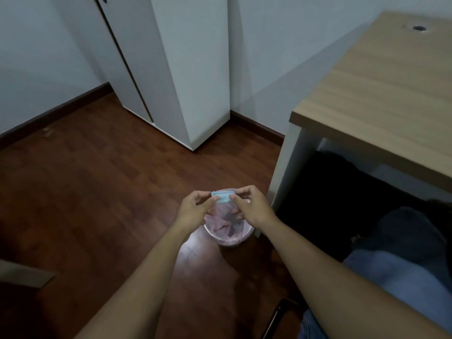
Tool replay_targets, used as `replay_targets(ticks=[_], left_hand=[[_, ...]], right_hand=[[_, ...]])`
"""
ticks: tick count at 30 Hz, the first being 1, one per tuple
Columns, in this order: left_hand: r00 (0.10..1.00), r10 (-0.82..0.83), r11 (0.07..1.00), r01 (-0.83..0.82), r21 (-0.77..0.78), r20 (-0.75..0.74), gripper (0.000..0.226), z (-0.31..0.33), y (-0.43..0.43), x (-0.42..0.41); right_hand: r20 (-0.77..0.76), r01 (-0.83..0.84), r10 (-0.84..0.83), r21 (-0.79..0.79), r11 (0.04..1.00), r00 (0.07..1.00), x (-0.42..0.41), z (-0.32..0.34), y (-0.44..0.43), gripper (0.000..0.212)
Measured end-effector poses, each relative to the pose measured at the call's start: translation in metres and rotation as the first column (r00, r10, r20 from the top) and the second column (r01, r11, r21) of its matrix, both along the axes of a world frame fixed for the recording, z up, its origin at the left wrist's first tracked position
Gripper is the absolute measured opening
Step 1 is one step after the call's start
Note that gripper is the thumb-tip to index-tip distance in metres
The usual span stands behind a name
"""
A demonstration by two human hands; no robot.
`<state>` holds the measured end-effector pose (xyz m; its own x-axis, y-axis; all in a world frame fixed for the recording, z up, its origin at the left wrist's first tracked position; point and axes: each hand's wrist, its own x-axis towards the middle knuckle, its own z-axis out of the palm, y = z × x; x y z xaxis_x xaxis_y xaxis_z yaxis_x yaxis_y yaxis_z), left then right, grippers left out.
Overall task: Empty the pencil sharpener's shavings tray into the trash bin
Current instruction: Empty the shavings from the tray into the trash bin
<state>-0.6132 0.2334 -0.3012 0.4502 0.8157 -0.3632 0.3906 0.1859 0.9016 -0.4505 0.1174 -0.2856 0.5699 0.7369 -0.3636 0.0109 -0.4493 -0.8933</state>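
A small light-blue pencil sharpener [223, 198] is held in the air between both hands, directly above the trash bin [241, 237]. My left hand [194, 207] pinches its left end with thumb and fingers. My right hand [252, 205] pinches its right end the same way. The bin is a small round white one lined with a pink bag, standing on the wooden floor below my hands. Whether the shavings tray is pulled out I cannot tell; the sharpener is small and partly covered by fingers.
A light wooden desk [381, 99] with a white leg stands at the right, close to the bin. A white wardrobe [176, 69] stands at the back. Dark bags lie under the desk. My legs and a chair edge show at the lower right.
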Motion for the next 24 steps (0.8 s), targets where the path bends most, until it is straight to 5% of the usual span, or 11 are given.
replay_targets(ticks=[15, 24], left_hand=[[0.961, 0.056, 0.967, -0.12, -0.224, -0.272, 0.049, -0.026, 0.017, 0.047], [0.916, 0.002, 0.973, -0.094, -0.21, -0.401, 0.049, -0.041, 0.041, 0.062]], right_hand=[[-0.074, -0.187, 0.174, -0.233, 0.954, 0.982, 0.013, -0.006, 0.002, 0.05], [-0.115, -0.25, 0.226, -0.303, 0.919, 0.967, 0.021, -0.007, 0.003, 0.051]])
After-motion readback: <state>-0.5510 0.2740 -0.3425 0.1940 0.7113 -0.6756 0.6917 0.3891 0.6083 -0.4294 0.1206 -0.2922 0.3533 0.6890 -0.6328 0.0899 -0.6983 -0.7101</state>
